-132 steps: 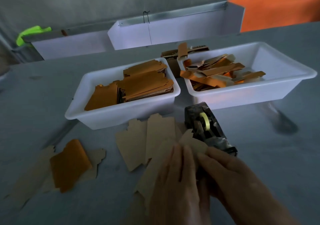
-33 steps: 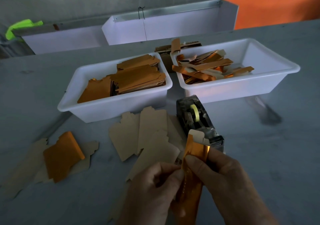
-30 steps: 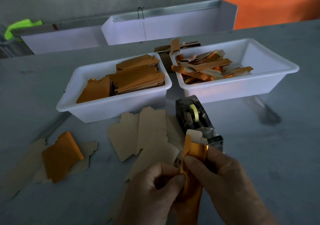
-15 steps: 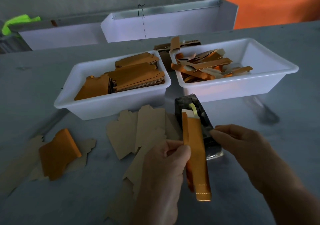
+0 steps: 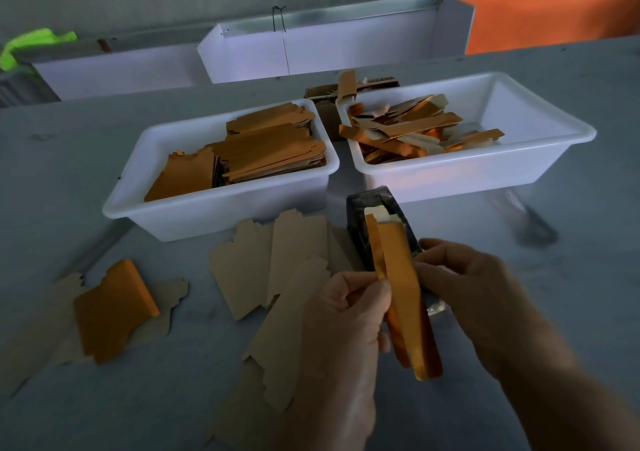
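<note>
My left hand (image 5: 346,329) pinches a long, narrow folded orange box (image 5: 401,294) by its left edge and holds it upright above the table. A pale flap shows at the box's top end. Right behind the box stands a dark tape dispenser (image 5: 360,222). My right hand (image 5: 478,294) hovers over the dispenser with curled fingers at the box's right edge. Whether those fingers pinch anything is hidden.
Two white trays stand behind: the left tray (image 5: 221,208) holds stacked flat orange blanks (image 5: 270,149), the right tray (image 5: 467,170) holds folded boxes (image 5: 408,131). Loose tan blanks (image 5: 277,260) and an orange blank (image 5: 114,308) lie on the table. White troughs (image 5: 329,48) line the back.
The flat blank has become a folded orange box. My right hand let go of it, drew off to the right, and has now come back to the box's right edge.
</note>
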A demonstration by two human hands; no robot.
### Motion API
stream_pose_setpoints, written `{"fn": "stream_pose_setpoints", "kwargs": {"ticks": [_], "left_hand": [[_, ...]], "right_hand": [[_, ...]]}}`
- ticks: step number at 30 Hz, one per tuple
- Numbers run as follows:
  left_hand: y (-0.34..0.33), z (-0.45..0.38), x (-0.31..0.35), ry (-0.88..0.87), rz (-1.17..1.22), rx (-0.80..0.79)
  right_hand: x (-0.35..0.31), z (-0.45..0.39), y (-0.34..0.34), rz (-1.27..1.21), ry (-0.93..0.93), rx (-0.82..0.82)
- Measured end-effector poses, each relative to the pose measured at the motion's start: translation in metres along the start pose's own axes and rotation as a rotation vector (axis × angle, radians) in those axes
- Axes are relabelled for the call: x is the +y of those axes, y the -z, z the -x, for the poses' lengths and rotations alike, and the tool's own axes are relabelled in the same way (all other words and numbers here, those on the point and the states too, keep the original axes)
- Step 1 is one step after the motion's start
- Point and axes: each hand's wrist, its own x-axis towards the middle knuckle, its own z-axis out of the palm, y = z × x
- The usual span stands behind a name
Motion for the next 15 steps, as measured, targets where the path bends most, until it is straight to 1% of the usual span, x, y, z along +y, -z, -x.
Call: {"fn": "stream_pose_setpoints", "kwargs": {"ticks": [2,4,6,8,12,15], "left_hand": [[-0.001,0.0,0.0,-0.002,-0.008,0.001],[-0.002,0.0,0.0,0.001,-0.014,0.001],[-0.001,0.0,-0.001,-0.005,-0.029,0.004],[-0.001,-0.001,-0.001,-0.006,-0.04,0.003],[-0.001,-0.001,0.0,-0.004,-0.043,0.0],[0.0,-0.001,0.001,-0.007,-0.048,-0.013]], "right_hand": [[0.003,0.005,-0.003,-0.089,0.018,0.037],[0.005,0.01,-0.003,-0.253,-0.001,0.028],[0.008,0.015,-0.001,-0.324,-0.014,0.029],[0.01,0.019,0.002,-0.266,0.005,0.058],[0.011,0.026,0.0,-0.04,0.111,0.152],[0.014,0.029,-0.004,0.04,0.15,0.189]]}}
